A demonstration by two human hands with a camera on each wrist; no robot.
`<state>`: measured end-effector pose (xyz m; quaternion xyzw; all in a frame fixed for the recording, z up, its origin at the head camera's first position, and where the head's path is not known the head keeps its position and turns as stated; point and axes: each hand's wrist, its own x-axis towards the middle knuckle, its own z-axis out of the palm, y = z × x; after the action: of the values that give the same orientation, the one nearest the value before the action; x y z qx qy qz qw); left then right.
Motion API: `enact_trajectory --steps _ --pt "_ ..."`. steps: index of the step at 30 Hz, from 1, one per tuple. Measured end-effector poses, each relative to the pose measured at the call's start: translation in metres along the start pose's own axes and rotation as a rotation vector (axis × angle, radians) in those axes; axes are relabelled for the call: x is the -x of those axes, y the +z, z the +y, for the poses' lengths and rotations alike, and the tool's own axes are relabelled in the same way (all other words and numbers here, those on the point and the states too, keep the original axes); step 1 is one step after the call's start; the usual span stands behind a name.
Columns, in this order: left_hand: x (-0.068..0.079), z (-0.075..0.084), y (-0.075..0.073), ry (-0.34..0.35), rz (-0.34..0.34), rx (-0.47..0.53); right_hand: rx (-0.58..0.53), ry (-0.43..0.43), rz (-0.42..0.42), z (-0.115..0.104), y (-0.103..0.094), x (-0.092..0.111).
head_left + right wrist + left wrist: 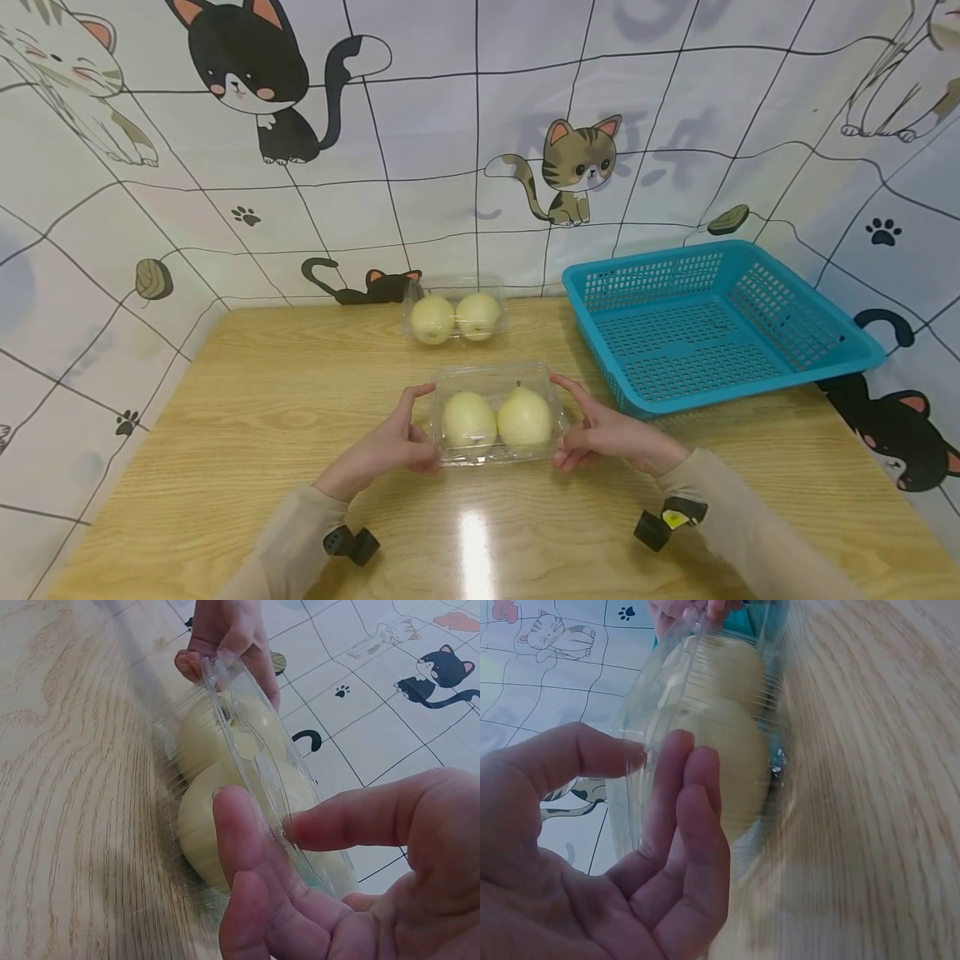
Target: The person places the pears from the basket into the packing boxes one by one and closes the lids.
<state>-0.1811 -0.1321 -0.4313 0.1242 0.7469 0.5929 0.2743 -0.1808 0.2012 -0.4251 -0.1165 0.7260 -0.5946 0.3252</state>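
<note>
A clear plastic clamshell box (491,377) sits at the middle of the table, with two round pale-yellow pears, the left pear (469,422) and the right pear (524,419), side by side inside. My left hand (384,447) holds its left end, and my right hand (613,435) holds the opposite end. In the left wrist view, the thumb (604,755) presses at the box's rim, with the curled fingers along its side. The right wrist view has the right thumb (337,823) and fingertips pinching the rim the same way.
Behind it, a second clear box (491,287) with two pale-yellow pears stands by the wall. A blue perforated plastic basket (626,367) stands at the right back. The wooden table (285,367) meets a cat-patterned wall covering (450,133) at the back and sides.
</note>
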Motion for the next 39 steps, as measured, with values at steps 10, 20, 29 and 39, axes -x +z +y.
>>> enact_trajectory --steps 10,20,29,39 --pt "0.001 0.003 0.002 0.005 0.001 -0.025 0.002 -0.017 -0.005 0.000 0.000 0.001" --pt "0.003 -0.002 0.000 0.007 -0.027 -0.020 0.007 -0.042 0.003 0.003 0.002 0.003" --pt "0.002 -0.010 -0.001 0.029 -0.046 0.021 0.070 -0.046 0.051 0.000 0.003 0.006" --pt "0.004 -0.011 0.000 0.042 -0.044 0.041 0.308 -0.143 0.136 0.000 0.010 0.004"
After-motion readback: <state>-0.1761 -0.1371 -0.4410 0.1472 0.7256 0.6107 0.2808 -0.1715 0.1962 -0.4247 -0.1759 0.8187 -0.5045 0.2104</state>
